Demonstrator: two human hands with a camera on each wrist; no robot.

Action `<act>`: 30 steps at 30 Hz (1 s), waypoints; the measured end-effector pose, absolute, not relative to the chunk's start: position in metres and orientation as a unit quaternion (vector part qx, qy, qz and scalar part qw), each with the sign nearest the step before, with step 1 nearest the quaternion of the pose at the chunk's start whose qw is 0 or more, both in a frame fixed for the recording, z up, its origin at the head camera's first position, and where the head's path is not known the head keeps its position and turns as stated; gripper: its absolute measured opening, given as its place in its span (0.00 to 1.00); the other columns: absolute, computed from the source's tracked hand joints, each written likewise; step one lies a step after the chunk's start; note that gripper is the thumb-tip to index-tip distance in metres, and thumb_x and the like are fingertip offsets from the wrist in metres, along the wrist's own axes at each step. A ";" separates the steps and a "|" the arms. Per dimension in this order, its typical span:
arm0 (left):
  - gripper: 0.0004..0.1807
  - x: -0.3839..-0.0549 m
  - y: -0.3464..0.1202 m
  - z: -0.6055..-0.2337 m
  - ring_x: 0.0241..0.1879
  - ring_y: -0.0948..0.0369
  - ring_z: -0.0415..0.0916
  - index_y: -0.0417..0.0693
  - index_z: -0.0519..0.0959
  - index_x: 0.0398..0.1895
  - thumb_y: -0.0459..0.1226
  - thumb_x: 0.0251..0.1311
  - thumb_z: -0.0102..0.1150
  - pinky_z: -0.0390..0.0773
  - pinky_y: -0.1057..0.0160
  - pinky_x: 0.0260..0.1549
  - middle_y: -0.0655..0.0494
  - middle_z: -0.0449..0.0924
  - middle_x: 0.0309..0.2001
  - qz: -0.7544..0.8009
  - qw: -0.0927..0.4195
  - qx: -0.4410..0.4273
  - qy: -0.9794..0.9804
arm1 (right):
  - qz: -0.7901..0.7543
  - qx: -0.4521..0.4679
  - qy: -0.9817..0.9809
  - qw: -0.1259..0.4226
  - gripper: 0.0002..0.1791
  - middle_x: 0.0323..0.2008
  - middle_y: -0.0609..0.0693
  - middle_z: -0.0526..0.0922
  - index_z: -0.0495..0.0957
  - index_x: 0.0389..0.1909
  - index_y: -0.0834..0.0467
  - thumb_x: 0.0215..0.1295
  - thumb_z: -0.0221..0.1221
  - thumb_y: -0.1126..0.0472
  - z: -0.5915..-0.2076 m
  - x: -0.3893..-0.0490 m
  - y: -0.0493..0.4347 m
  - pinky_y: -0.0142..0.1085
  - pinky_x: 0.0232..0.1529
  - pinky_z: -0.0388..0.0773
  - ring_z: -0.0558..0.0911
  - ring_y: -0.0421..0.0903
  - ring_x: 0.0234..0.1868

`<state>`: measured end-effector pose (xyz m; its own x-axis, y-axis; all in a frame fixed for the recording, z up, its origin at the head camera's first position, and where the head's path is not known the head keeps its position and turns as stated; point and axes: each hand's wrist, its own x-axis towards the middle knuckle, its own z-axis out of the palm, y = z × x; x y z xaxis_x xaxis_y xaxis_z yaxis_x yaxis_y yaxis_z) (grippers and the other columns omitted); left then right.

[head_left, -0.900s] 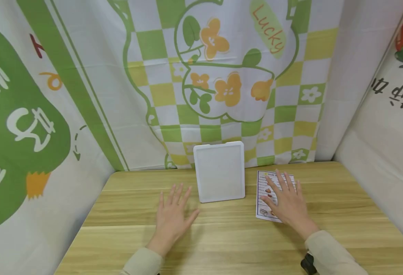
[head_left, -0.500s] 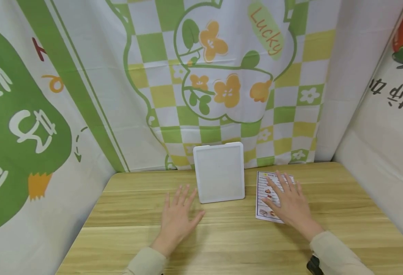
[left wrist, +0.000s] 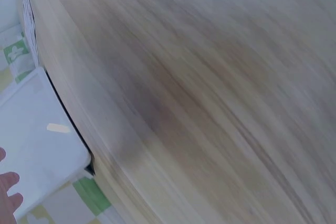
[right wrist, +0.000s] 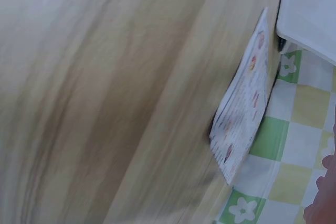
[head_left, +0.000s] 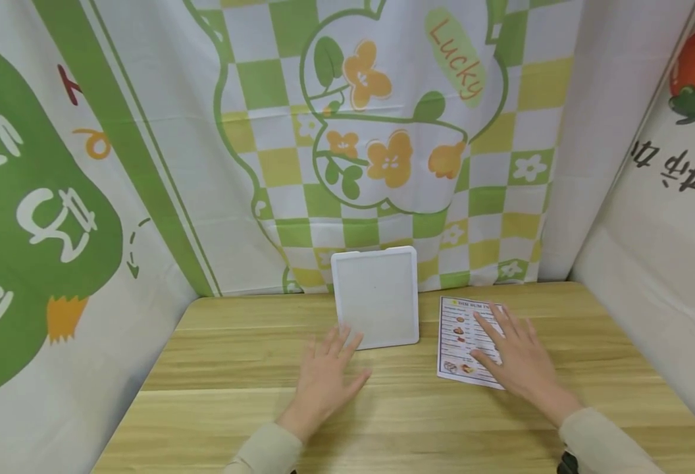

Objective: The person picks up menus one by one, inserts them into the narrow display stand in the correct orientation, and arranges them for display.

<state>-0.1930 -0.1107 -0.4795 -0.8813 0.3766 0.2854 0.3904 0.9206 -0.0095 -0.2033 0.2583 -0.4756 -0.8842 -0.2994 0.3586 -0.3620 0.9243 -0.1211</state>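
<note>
My left hand hovers over the table with its fingers spread, its fingertips overlapping the lower left corner of a white framed board in the head view. That board stands upright at the back; in the left wrist view the same white board shows at the left. Over a printed menu sheet my right hand is spread with straight fingers, covering the sheet's right part. The right wrist view shows the menu sheet lying on the table, with fingertips at the right edge. Neither hand grips anything.
The light wooden table reaches back to a green, yellow and white checked curtain. White printed cloth walls close in the left and right sides.
Both hands have shifted to the right. The left one now overlaps the board's lower corner; the right one uncovers more of the menu sheet. Board and sheet stay in place.
</note>
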 end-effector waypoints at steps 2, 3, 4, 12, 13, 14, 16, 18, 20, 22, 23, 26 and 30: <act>0.38 -0.194 -0.105 -0.482 0.74 0.50 0.52 0.59 0.63 0.74 0.64 0.65 0.51 0.52 0.38 0.69 0.53 0.58 0.75 -0.028 0.144 -0.211 -0.966 | 0.091 0.176 -0.966 0.169 0.39 0.77 0.60 0.49 0.60 0.75 0.54 0.71 0.53 0.38 -0.477 -0.202 0.262 0.58 0.73 0.34 0.45 0.60 0.77; 0.38 -0.194 -0.102 -0.483 0.74 0.50 0.53 0.59 0.64 0.74 0.63 0.64 0.51 0.53 0.38 0.68 0.53 0.58 0.75 -0.029 0.144 -0.217 -0.965 | 0.091 0.178 -0.965 0.170 0.38 0.77 0.61 0.49 0.60 0.74 0.55 0.71 0.53 0.38 -0.478 -0.201 0.263 0.58 0.73 0.34 0.45 0.60 0.77; 0.38 -0.194 -0.100 -0.483 0.74 0.50 0.53 0.59 0.64 0.74 0.63 0.64 0.51 0.53 0.39 0.69 0.53 0.58 0.75 -0.030 0.143 -0.222 -0.964 | 0.092 0.180 -0.964 0.170 0.38 0.76 0.61 0.50 0.61 0.74 0.55 0.70 0.53 0.38 -0.479 -0.200 0.265 0.58 0.73 0.34 0.46 0.60 0.76; 0.38 -0.200 -0.078 -0.486 0.74 0.52 0.53 0.61 0.61 0.75 0.63 0.65 0.51 0.55 0.40 0.69 0.56 0.59 0.75 -0.028 0.116 -0.250 -0.961 | 0.093 0.177 -0.964 0.174 0.40 0.76 0.62 0.51 0.58 0.76 0.53 0.69 0.56 0.39 -0.484 -0.193 0.275 0.58 0.73 0.39 0.52 0.64 0.74; 0.38 -0.201 -0.075 -0.486 0.74 0.53 0.53 0.61 0.61 0.76 0.63 0.65 0.51 0.55 0.40 0.69 0.56 0.59 0.75 -0.027 0.115 -0.254 -0.960 | 0.094 0.176 -0.965 0.172 0.40 0.76 0.62 0.51 0.58 0.76 0.53 0.69 0.56 0.38 -0.484 -0.193 0.277 0.58 0.73 0.39 0.53 0.64 0.74; 0.38 -0.202 -0.073 -0.485 0.74 0.53 0.53 0.61 0.60 0.76 0.63 0.66 0.50 0.55 0.41 0.69 0.56 0.58 0.75 -0.025 0.112 -0.258 -0.959 | 0.095 0.176 -0.965 0.171 0.40 0.76 0.62 0.51 0.58 0.76 0.53 0.69 0.56 0.39 -0.484 -0.193 0.278 0.57 0.73 0.38 0.53 0.65 0.73; 0.38 -0.205 -0.068 -0.484 0.74 0.53 0.53 0.62 0.60 0.76 0.63 0.66 0.49 0.56 0.41 0.68 0.57 0.58 0.75 -0.024 0.108 -0.266 -0.958 | 0.096 0.176 -0.965 0.169 0.40 0.76 0.62 0.51 0.58 0.76 0.53 0.69 0.55 0.39 -0.483 -0.191 0.281 0.57 0.73 0.38 0.54 0.66 0.73; 0.38 -0.207 -0.063 -0.484 0.74 0.54 0.54 0.62 0.60 0.76 0.63 0.67 0.49 0.58 0.41 0.68 0.57 0.58 0.75 -0.024 0.106 -0.273 -0.956 | 0.096 0.181 -0.964 0.169 0.41 0.76 0.62 0.51 0.55 0.77 0.52 0.70 0.55 0.39 -0.484 -0.190 0.283 0.55 0.74 0.35 0.54 0.65 0.73; 0.37 -0.210 -0.057 -0.485 0.73 0.54 0.55 0.62 0.60 0.76 0.63 0.67 0.49 0.60 0.42 0.67 0.57 0.59 0.74 -0.028 0.106 -0.281 -0.954 | 0.094 0.187 -0.962 0.173 0.40 0.76 0.61 0.51 0.56 0.76 0.53 0.70 0.55 0.40 -0.485 -0.189 0.286 0.53 0.74 0.33 0.54 0.65 0.73; 0.37 -0.212 -0.052 -0.486 0.73 0.54 0.56 0.62 0.61 0.75 0.62 0.67 0.49 0.62 0.42 0.66 0.57 0.61 0.74 -0.034 0.107 -0.289 -0.951 | 0.091 0.192 -0.961 0.176 0.40 0.77 0.60 0.50 0.58 0.76 0.54 0.70 0.56 0.40 -0.487 -0.189 0.289 0.52 0.74 0.32 0.53 0.64 0.74; 0.36 -0.213 -0.050 -0.486 0.72 0.54 0.57 0.61 0.61 0.75 0.62 0.67 0.50 0.62 0.42 0.65 0.57 0.61 0.74 -0.040 0.108 -0.294 -0.949 | 0.093 0.194 -0.960 0.176 0.39 0.77 0.60 0.50 0.59 0.75 0.55 0.70 0.56 0.41 -0.488 -0.189 0.290 0.52 0.74 0.32 0.53 0.64 0.74; 0.36 -0.215 -0.043 -0.489 0.71 0.54 0.60 0.61 0.62 0.75 0.60 0.67 0.51 0.63 0.43 0.65 0.57 0.63 0.73 -0.054 0.109 -0.307 -0.944 | 0.096 0.199 -0.959 0.177 0.38 0.76 0.59 0.52 0.62 0.73 0.58 0.69 0.58 0.42 -0.491 -0.187 0.293 0.53 0.74 0.34 0.54 0.64 0.73; 0.34 -0.218 -0.033 -0.493 0.69 0.55 0.63 0.60 0.63 0.75 0.59 0.68 0.50 0.65 0.45 0.65 0.57 0.65 0.71 -0.056 0.112 -0.329 -0.936 | 0.096 0.206 -0.958 0.176 0.38 0.76 0.59 0.53 0.64 0.72 0.58 0.67 0.60 0.43 -0.494 -0.184 0.297 0.51 0.74 0.35 0.57 0.65 0.72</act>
